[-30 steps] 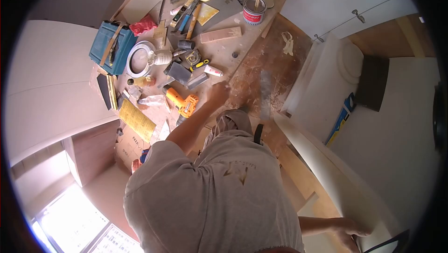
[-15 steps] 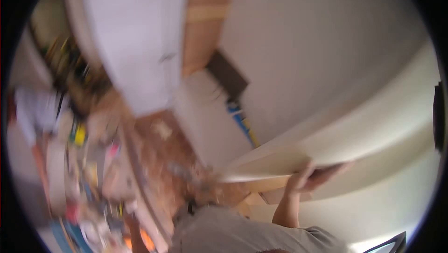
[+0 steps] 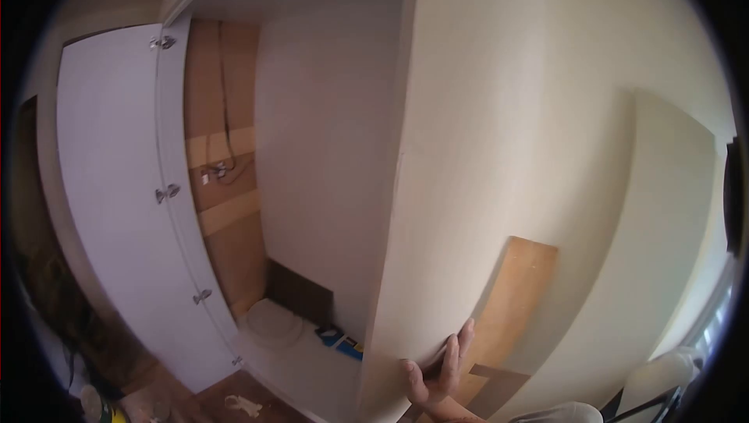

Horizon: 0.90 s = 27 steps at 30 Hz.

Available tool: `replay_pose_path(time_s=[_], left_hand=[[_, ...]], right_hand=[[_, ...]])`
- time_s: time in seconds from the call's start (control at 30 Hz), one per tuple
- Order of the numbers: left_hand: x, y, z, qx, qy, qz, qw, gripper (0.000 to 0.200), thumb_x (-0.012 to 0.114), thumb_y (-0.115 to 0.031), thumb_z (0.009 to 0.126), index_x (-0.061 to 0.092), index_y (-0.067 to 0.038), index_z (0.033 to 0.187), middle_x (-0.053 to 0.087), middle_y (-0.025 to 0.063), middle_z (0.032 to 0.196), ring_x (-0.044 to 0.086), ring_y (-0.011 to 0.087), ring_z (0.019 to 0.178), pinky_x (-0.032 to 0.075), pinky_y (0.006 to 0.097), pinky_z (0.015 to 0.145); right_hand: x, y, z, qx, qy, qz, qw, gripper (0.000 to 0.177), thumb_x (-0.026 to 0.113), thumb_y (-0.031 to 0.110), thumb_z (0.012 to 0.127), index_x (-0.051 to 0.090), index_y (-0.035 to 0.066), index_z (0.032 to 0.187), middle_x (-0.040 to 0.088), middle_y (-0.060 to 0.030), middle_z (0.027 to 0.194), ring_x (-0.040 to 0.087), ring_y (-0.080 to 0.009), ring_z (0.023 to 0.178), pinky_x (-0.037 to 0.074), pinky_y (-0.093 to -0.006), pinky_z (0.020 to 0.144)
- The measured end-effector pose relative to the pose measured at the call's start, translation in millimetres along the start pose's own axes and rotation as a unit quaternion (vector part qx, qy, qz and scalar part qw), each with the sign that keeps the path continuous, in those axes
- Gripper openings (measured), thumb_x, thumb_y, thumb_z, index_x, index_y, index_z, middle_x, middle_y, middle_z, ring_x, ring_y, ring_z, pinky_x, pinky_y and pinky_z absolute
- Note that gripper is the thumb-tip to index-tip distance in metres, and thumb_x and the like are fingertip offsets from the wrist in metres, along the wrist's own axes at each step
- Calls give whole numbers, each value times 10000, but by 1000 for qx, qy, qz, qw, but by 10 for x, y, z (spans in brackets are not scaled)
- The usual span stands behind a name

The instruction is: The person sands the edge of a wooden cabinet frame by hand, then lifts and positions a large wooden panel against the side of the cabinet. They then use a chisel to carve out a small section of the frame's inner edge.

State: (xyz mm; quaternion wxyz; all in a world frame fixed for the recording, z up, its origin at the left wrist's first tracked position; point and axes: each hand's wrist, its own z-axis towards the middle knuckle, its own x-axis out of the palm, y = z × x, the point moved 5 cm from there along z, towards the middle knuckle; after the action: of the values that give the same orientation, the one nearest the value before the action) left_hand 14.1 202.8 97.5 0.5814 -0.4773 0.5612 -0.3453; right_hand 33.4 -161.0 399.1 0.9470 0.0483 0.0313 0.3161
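Observation:
My right hand [image 3: 439,372] is raised at the bottom, fingers spread and palm toward the pale side panel [image 3: 460,111] of a tall cabinet. It appears to rest against that panel near its front edge, holding nothing. Just beyond the fingertips, a light brown wooden board [image 3: 519,283] leans upright on the pale surface. My left hand is out of view.
A white hinged door [image 3: 117,189] stands open on the left. Inside the cabinet are a blue and yellow tool [image 3: 339,340], a dark strip [image 3: 299,292] and hanging cables [image 3: 228,127]. A scrap [image 3: 243,405] lies on the brown floor.
The view has swung up from the floor and the cluttered items at left to the upright cabinet. My right hand stays by the panel; my left arm has left the view.

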Motion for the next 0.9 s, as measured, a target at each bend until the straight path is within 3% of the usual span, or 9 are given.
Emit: replay_pose_path(time_s=[0.13, 0.2, 0.37, 0.57, 0.63, 0.67, 0.7, 0.77, 0.9], left_hand=[[453, -868, 599, 112, 94, -135, 980, 429, 646, -315, 1109, 707, 17, 1373, 735, 145, 1147, 675, 280, 942, 550, 424, 901], [764, -1357, 936, 39, 159, -352, 922, 353, 727, -225, 1059, 727, -3, 1334, 711, 56, 1092, 641, 167, 865, 557, 369, 819], [387, -2809, 1169, 182, 274, -350, 877, 350, 752, -209, 1054, 730, -30, 1353, 743, 39, 1164, 679, 150, 940, 554, 304, 823], [206, -2913, 1464, 195, 420, -346, 816, 358, 753, -179, 1061, 708, -24, 1381, 748, 65, 1252, 709, 160, 1034, 576, 286, 882], [237, -2936, 1467, 200, 448, -351, 798, 349, 752, -162, 1061, 704, -15, 1374, 750, 68, 1230, 709, 162, 1035, 581, 287, 886], [331, -2914, 1458, 176, 497, -362, 769, 335, 751, -153, 1063, 701, -8, 1360, 752, 71, 1207, 706, 163, 1048, 582, 302, 894], [384, -2917, 1407, 151, 544, -372, 737, 320, 751, -143, 1065, 699, -1, 1347, 754, 74, 1184, 704, 164, 1061, 583, 316, 902], [352, -2970, 1277, 186, 552, -372, 723, 292, 735, -137, 1074, 701, -1, 1331, 757, 74, 1165, 708, 166, 1055, 588, 329, 913], [356, -2929, 1237, 238, 546, -356, 720, 265, 696, -93, 1086, 697, -10, 1339, 756, 86, 1190, 711, 167, 1052, 597, 344, 947]], right_hand=[[-22, 47, 51, 7, 2, -4, 1000, 851, 751, 215, 988, 331, -101, 1657, 206, -439, 1728, 207, -571, 1630, 184, -680, 1287], [-3, 114, 86, 2, 1, -23, 1000, 849, 750, 220, 996, 329, -88, 1665, 214, -425, 1734, 215, -562, 1630, 186, -668, 1292], [106, 254, 29, 110, -39, -66, 991, 820, 717, 256, 1034, 322, -39, 1688, 249, -347, 1759, 282, -462, 1623, 238, -586, 1303], [388, 1153, 312, 107, -112, -238, 959, 614, 742, 120, 1006, 526, -102, 1536, 576, -295, 1567, 511, -427, 1515, 408, -504, 1242], [621, 1507, 346, 75, -28, -256, 963, 557, 765, 114, 994, 582, -112, 1469, 665, -288, 1455, 654, -408, 1344, 527, -472, 1117], [768, 1543, 315, 126, -61, -175, 975, 428, 803, 78, 950, 720, -7, 1361, 766, -201, 1237, 757, -339, 1076, 611, -415, 917], [914, 1702, 327, 125, -66, -189, 972, 428, 803, 78, 950, 720, -7, 1361, 766, -201, 1237, 757, -339, 1076, 611, -415, 917], [1171, 1818, 244, 345, 11, -164, 924, 454, 852, 355, 973, 771, 40, 1289, 778, -173, 1168, 773, -284, 937, 620, -423, 816], [1169, 1579, -158, 403, 86, -108, 905, 387, 816, 270, 1009, 758, 46, 1319, 760, -148, 1202, 754, -274, 1055, 597, -382, 906]])
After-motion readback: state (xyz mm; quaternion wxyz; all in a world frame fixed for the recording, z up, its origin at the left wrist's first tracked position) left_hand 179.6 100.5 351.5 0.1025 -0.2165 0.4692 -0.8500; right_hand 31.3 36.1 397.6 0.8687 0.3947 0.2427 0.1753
